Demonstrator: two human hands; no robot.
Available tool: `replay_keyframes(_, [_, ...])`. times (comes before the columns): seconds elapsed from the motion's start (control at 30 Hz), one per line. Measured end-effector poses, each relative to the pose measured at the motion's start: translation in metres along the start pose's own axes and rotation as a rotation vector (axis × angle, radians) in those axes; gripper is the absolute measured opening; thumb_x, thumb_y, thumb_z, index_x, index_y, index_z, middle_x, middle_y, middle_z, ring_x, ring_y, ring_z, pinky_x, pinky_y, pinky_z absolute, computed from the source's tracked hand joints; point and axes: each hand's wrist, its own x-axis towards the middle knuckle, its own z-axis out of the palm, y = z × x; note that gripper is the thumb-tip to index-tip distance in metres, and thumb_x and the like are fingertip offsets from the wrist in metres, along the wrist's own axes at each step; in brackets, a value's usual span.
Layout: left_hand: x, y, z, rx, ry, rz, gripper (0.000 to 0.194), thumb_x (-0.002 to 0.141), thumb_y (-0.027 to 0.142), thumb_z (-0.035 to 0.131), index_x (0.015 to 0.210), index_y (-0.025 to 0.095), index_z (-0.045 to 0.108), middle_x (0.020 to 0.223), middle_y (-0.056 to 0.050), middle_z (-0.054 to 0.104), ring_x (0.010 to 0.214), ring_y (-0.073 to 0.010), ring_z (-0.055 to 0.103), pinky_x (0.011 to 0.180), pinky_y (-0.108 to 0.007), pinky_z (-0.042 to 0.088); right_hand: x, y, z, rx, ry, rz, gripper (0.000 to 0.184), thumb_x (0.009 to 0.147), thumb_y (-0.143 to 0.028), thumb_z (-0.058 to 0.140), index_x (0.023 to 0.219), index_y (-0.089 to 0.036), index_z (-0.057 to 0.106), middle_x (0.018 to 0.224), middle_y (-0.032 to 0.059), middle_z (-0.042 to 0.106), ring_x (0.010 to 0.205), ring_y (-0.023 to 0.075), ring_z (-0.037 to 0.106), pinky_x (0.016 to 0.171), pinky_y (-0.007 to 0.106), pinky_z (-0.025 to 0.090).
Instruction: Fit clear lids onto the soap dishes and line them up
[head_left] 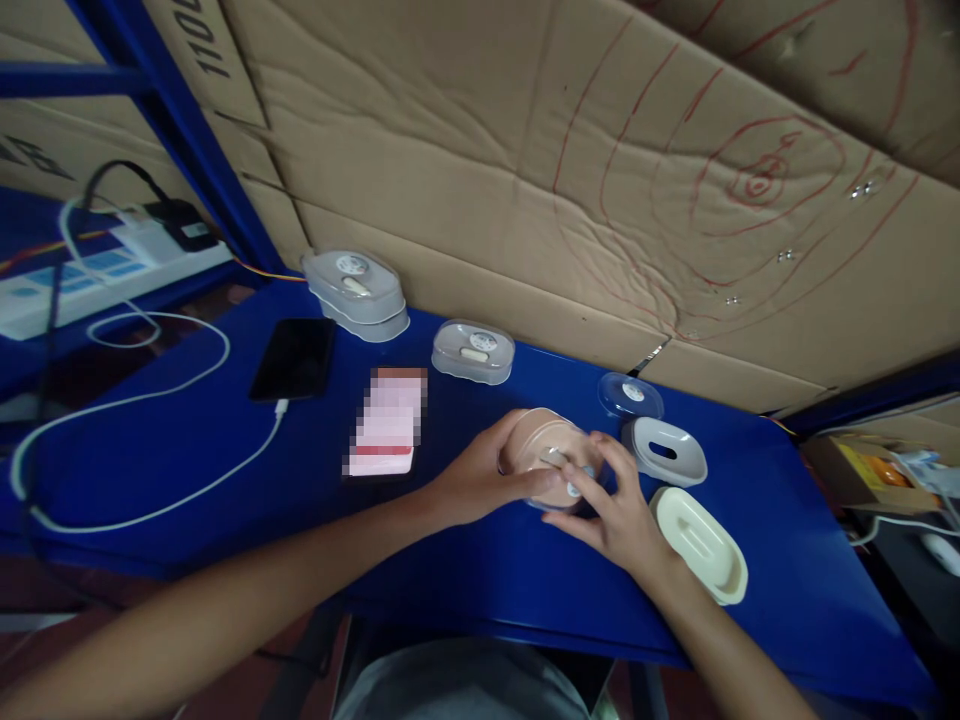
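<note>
Between my hands is a pink oval soap box [536, 432] with a clear lid and a round label, tilted a little over the table. My left hand [487, 470] is closed around its left side, thumb lying across the top. My right hand [619, 505] grips the right side, with fingers near the label and small pale latch. Its underside is hidden. Just right of my right hand lie a grey oval tray [686, 462] with a dark slot and a cream oval dish [694, 545]. Behind them rests a loose clear lid [615, 397].
On the blue table [450, 570] stand a stacked grey box [367, 300] and a single grey lidded box [472, 355]. Left of my hands lie a lit phone [390, 420] and a black phone [292, 358] on a white cable. A cardboard wall [465, 170] closes the back.
</note>
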Motion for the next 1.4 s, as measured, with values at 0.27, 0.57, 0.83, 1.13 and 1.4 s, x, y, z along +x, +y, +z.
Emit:
replay_keyframes(0.27, [-0.01,-0.003,-0.001,0.356,0.045,0.103,0.061,0.086,0.042,0.083,0.14,0.027,0.059,0.135,-0.008,0.072,0.123,-0.0313,0.068,0.102,-0.039,0.052,-0.003,-0.005,0.01,-0.039,0.038,-0.008,0.073,0.086,-0.016,0.083,0.148,-0.035,0.051,0.162,0.0141,0.033,0.151,0.0433,0.04,0.11,0.067,0.053])
replay_keyframes(0.57, [-0.019,0.001,0.007,0.466,0.025,0.088,0.063,0.087,0.047,0.08,0.14,0.026,0.055,0.131,-0.007,0.075,0.114,-0.0308,0.074,0.089,-0.035,0.056,-0.01,0.001,0.013,-0.065,0.141,-0.073,0.088,0.078,-0.014,0.086,0.149,-0.048,0.046,0.17,0.0052,0.023,0.147,0.0414,0.045,0.107,0.069,0.055])
replay_keyframes(0.83, [-0.02,-0.002,0.009,0.442,0.031,0.061,0.055,0.09,0.048,0.076,0.136,0.025,0.056,0.126,-0.005,0.076,0.113,-0.0293,0.074,0.089,-0.035,0.055,-0.009,0.002,0.013,-0.018,0.081,-0.064,0.09,0.082,-0.038,0.087,0.156,-0.038,0.037,0.157,0.0161,0.038,0.134,0.04,0.057,0.101,0.064,0.058])
replay_keyframes(1.13, [-0.014,-0.002,0.004,0.433,0.037,0.067,0.059,0.087,0.051,0.078,0.135,0.024,0.057,0.122,-0.007,0.075,0.11,-0.0296,0.072,0.089,-0.036,0.054,-0.001,-0.018,0.007,0.065,-0.022,0.248,0.108,0.082,-0.046,0.082,0.166,-0.016,0.021,0.143,0.0239,0.05,0.133,0.0422,0.056,0.106,0.062,0.057])
replay_keyframes(1.4, [-0.013,-0.001,0.008,0.277,-0.025,0.052,0.064,0.085,0.037,0.083,0.14,0.024,0.053,0.136,-0.009,0.069,0.125,-0.0297,0.066,0.103,-0.042,0.051,0.004,-0.017,0.002,0.074,-0.029,0.201,0.103,0.087,-0.036,0.074,0.169,-0.02,0.013,0.149,0.0228,0.045,0.141,0.0406,0.051,0.109,0.061,0.056])
